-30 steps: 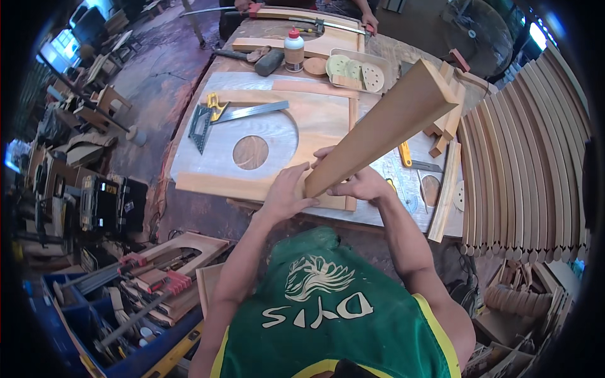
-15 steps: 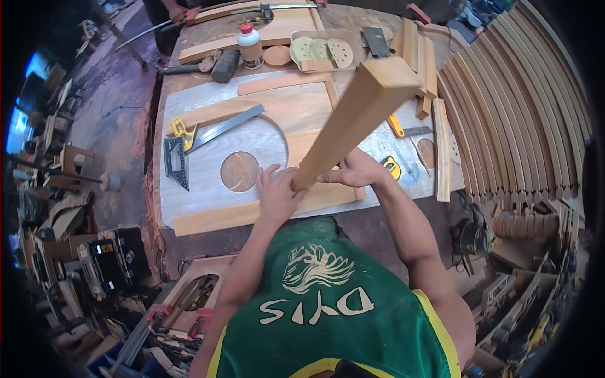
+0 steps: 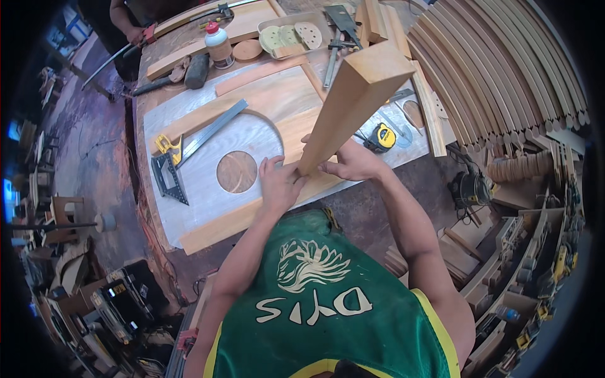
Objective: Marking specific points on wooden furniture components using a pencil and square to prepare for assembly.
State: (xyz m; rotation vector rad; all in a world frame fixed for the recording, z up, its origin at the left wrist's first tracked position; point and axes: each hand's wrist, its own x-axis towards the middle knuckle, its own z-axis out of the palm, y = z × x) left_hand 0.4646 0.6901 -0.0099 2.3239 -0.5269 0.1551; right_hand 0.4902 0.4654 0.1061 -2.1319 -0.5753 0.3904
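Note:
My left hand [image 3: 280, 186] is at the lower end of a long square wooden beam [image 3: 353, 101], thumb against it and fingers partly raised beside it. My right hand [image 3: 350, 165] grips the same end from the right, fingers partly hidden behind it. The beam stands tilted over a jointed wooden frame [image 3: 299, 129] on a pale grey board [image 3: 189, 214] with a round cutout. A try square [image 3: 170, 179] and a yellow combination square [image 3: 211, 129] lie left of my hands. A yellow tape measure [image 3: 383, 137] lies to the right.
The workbench [image 3: 157, 79] also holds a glue bottle [image 3: 220, 50], a mallet [image 3: 196, 72], a tray of sanding discs [image 3: 293, 34] and loose strips. A co-worker's hand [image 3: 135, 34] is at a bar clamp. Curved slats [image 3: 491, 75] stand at right; tool cases [image 3: 120, 302] sit lower left.
The view has shifted, bringing more of the tool clutter at lower right into sight. My hands still hold the beam's lower end; my left hand's fingers now sit more loosely.

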